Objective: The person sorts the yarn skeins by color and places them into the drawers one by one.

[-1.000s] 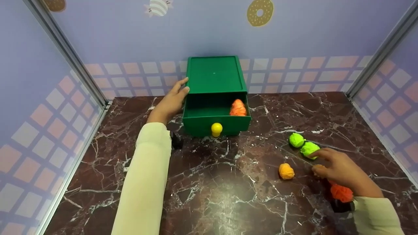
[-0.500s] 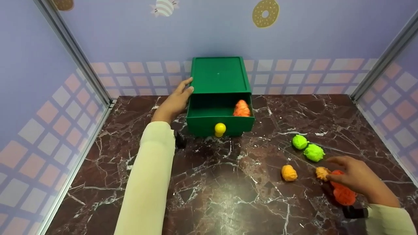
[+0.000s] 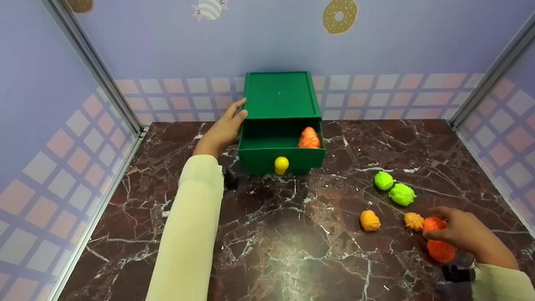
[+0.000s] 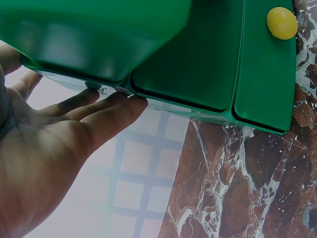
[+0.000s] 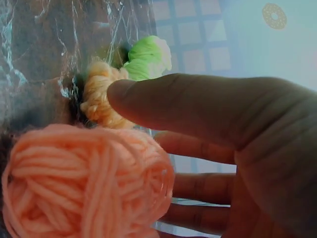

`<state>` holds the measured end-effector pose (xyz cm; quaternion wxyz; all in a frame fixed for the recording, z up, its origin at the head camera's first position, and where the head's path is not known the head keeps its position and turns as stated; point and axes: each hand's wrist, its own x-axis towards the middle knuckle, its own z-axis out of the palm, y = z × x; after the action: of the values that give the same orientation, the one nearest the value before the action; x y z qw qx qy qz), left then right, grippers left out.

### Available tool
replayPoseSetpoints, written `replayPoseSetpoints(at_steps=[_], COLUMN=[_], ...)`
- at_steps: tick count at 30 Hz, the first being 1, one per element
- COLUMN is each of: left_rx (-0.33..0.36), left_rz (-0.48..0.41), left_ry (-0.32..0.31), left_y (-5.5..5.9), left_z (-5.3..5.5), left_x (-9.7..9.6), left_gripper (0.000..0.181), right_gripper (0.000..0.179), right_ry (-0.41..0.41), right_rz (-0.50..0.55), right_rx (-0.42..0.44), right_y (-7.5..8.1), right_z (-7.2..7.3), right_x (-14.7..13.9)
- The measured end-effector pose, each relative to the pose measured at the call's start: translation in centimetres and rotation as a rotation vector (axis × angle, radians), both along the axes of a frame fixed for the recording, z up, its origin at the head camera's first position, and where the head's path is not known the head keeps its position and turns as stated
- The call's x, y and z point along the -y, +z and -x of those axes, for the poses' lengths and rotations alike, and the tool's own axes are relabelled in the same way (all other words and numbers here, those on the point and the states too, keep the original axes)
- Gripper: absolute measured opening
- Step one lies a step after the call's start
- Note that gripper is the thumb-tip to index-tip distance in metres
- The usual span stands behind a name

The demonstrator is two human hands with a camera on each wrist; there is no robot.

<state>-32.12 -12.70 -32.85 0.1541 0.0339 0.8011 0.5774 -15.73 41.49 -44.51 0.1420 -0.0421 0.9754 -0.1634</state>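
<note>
My left hand rests its fingertips against the left side of a green drawer box. The left wrist view shows those fingers extended along the box's wall. Its drawer, with a yellow knob, is pulled out and has an orange-red yarn ball at its right end. Over two red-orange yarn balls on the table, my right hand hovers with thumb and fingers spread around the upper one. The lower red-orange ball is partly covered. Whether the fingers touch the upper ball is unclear.
Two bright green yarn balls lie to the right of the drawer. A yellow-orange ball and a tan-orange ball sit left of my right hand. Printed panels enclose the marbled table at the back and sides.
My right hand has drawn back from the green and tan-orange balls, down and right to the red-orange ones. The left hand keeps its place on the box.
</note>
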Motion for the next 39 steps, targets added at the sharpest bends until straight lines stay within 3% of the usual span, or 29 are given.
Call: replayPoseSetpoints(at_steps=[7, 19, 23, 32, 39], left_rx=[0.016, 0.009, 0.011, -0.038, -0.053], left_rz=[0.01, 0.062, 0.041, 0.042, 0.049], left_ry=[-0.009, -0.011, -0.01, -0.003, -0.011], left_y=[1.7, 2.0, 1.6, -0.7, -0.8], left_z=[-1.4, -1.8, -1.4, 0.5, 0.7], left_x=[-0.4, -0.5, -0.4, 0.4, 0.4], left_gripper=[0.054, 0.053, 0.054, 0.051, 0.051], right_gripper=[0.065, 0.051, 0.048, 0.041, 0.043], right_ry=[-0.027, -0.085, -0.067, -0.049, -0.033], right_rz=[-0.014, 0.02, 0.027, 0.048, 0.051], right_rx=[0.023, 0.019, -0.017, -0.104, -0.2], right_y=[-0.4, -0.7, -0.3, 1.0, 2.8], right_z=[0.2, 0.4, 0.4, 0.5, 1.3], right_x=[-0.2, -0.3, -0.4, 0.3, 1.6])
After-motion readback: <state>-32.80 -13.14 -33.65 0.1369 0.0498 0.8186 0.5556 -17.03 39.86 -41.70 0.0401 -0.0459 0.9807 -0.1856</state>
